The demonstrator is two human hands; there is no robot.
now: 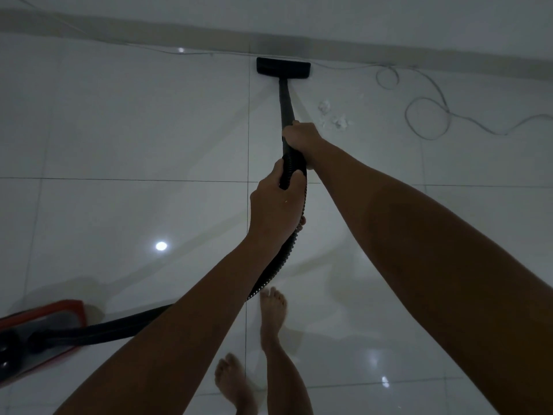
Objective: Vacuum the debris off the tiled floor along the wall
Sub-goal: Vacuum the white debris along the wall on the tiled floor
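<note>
A black vacuum floor head [283, 67] lies flat on the glossy white tiles, touching the base of the wall [389, 49]. Its black wand [285, 103] runs back toward me. My right hand [300, 136] grips the wand's lower end. Just behind it, my left hand [273, 205] grips the ribbed black hose [276, 259] where it joins the wand. White debris scraps [333, 115] lie on the floor to the right of the wand, between the floor head and my right hand.
A thin white cable [426, 115] loops over the tiles at the right and runs along the wall. The red and grey vacuum body [45, 322] sits at the lower left, with the hose plugged in. My bare feet [270, 313] stand below the hands.
</note>
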